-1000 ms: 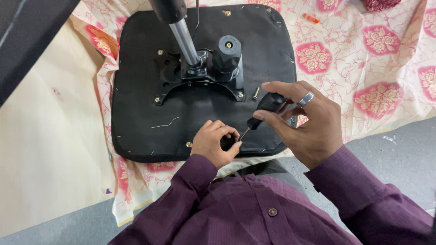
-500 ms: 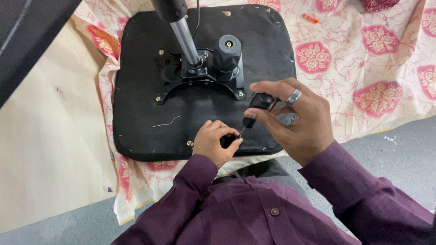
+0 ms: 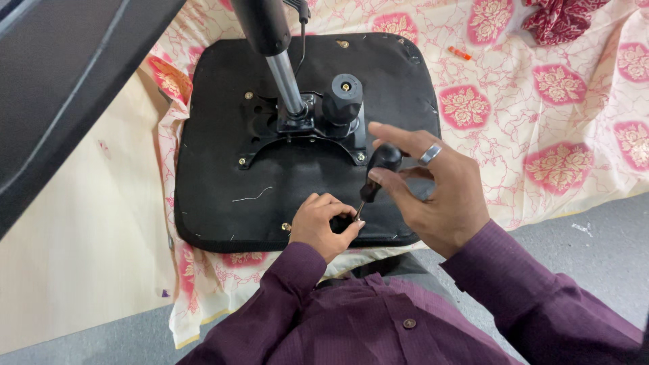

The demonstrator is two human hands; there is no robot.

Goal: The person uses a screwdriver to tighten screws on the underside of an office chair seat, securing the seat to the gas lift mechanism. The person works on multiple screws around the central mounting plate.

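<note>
1. The screwdriver [image 3: 376, 176] has a rounded black handle and a thin metal shaft; it stands tilted, tip down, on the near edge of the upturned chair seat [image 3: 223, 169].
2. The right hand [image 3: 433, 192] has its fingertips pinched round the handle top, the other fingers spread loosely; a silver ring sits on one finger.
3. The left hand [image 3: 326, 225] is curled closed at the shaft's tip, near the seat's front edge; what it pinches there is hidden.
4. The seat is one black, squarish pad, underside up, with one black metal bracket [image 3: 304, 132] bolted at its middle.
5. From the bracket rise one chrome column [image 3: 287, 84] and one black knob [image 3: 343, 100] just right of it.
6. Several brass-coloured bolts show on the seat; one [image 3: 286, 227] lies just left of the left hand.
7. The seat rests on one cream cloth [image 3: 541, 115] with pink flower medallions, spread right of and beyond it.
8. One small orange object [image 3: 459, 53] lies on the cloth, beyond the seat's far right corner.
</note>
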